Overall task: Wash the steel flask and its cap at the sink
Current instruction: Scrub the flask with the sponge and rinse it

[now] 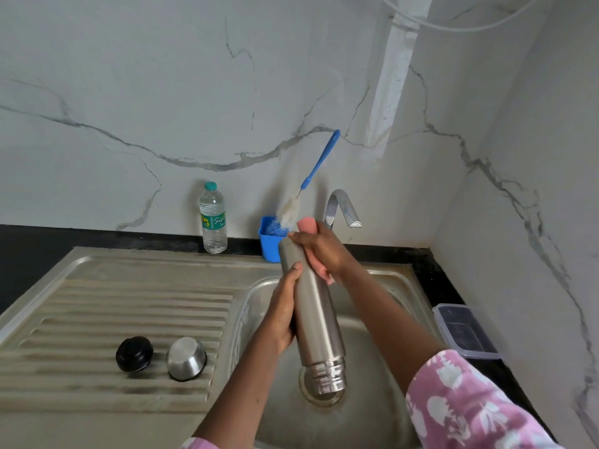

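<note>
Nearest the viewer, two bare forearms reach forward from pink sleeves printed with white shapes. The left hand [285,306] wraps around the middle of a tall, smooth steel flask [312,315], thumb lying up its brushed side. The flask is held upside down and tilted over the sink basin [363,413], its ridged, threaded mouth pointing down just above the round drain. The right hand [319,247] is closed around a soft-looking pink sponge [311,251], an oblong pad pressed against the flask's upper end, which is its base.

To the left, on the ribbed steel draining board [107,306], sit two loose pieces side by side and apart: a round black stopper [134,353] and a shiny steel cap [186,358] shaped like a small cup, resting mouth down.

On the right, a clear rectangular plastic container [463,330] with a lid lies on the black countertop.

Farther back, a curved chrome tap [340,209] rises behind the hands. Just left of it a blue plastic holder [269,241] holds a bottle brush [311,179] with white and blue bristles and a long blue handle leaning right. Left again stands a clear plastic water bottle [213,218] with a teal lid and green label. Behind everything is a white marble-look wall with grey veins.
</note>
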